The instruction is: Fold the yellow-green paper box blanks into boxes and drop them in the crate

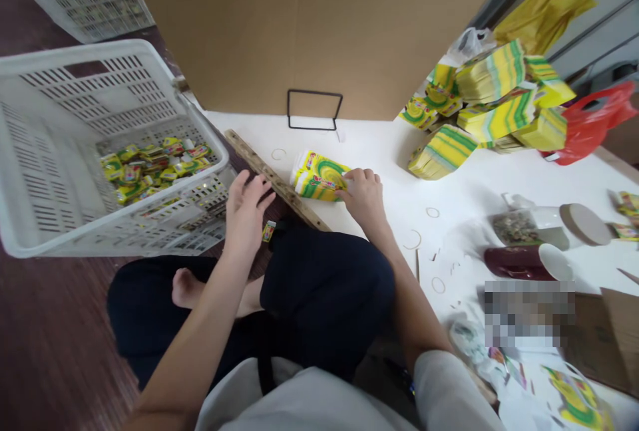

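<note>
My right hand (pixel 363 197) rests on the right end of a small stack of yellow-green printed packets (pixel 318 177) lying on the white sheet (pixel 379 151), its fingers curled onto the stack's edge. Spread open, my left hand (pixel 245 208) hovers over the near end of a wooden strip (pixel 272 178) and holds nothing. A single small packet (pixel 268 231) lies just right of that hand, by my knee. I sit cross-legged in dark trousers.
A white plastic basket (pixel 60 218) at left holds several small packets (pixel 154 166). Piles of yellow-green stacks (pixel 492 108) sit at back right beside a red bag (pixel 592 125). A cardboard wall (pixel 319 25), a black wire frame (pixel 314 110), a jar lid (pixel 584 223) and a dark cup (pixel 519 262) are nearby.
</note>
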Available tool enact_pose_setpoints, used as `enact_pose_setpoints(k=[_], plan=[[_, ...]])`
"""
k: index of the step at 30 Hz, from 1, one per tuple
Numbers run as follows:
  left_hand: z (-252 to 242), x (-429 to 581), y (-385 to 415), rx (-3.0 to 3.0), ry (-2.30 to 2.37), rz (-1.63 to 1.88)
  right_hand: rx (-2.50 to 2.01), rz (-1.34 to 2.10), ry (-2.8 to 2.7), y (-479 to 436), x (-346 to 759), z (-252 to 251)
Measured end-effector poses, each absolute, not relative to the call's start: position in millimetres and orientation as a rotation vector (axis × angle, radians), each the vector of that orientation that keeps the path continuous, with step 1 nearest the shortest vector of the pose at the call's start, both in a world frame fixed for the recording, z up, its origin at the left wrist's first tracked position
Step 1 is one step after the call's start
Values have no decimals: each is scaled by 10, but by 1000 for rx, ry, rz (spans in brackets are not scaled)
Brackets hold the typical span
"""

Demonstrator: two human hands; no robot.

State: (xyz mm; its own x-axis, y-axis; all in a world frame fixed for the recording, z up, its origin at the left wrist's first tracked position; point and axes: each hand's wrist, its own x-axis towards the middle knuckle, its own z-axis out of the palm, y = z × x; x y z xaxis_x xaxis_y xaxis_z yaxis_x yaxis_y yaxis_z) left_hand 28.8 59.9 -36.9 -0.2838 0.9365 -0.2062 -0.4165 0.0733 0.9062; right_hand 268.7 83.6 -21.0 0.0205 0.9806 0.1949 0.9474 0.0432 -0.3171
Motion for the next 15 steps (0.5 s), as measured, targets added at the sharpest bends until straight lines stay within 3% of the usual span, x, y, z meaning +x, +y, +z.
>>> enact_pose_setpoints(k=[8,15], plan=[[-415,540,510,808,1142,1340,-1860,145,-1958,838,2686,-208],[-377,791,420,925,1002,1331,-1481,650,-1808,755,2580,-18]])
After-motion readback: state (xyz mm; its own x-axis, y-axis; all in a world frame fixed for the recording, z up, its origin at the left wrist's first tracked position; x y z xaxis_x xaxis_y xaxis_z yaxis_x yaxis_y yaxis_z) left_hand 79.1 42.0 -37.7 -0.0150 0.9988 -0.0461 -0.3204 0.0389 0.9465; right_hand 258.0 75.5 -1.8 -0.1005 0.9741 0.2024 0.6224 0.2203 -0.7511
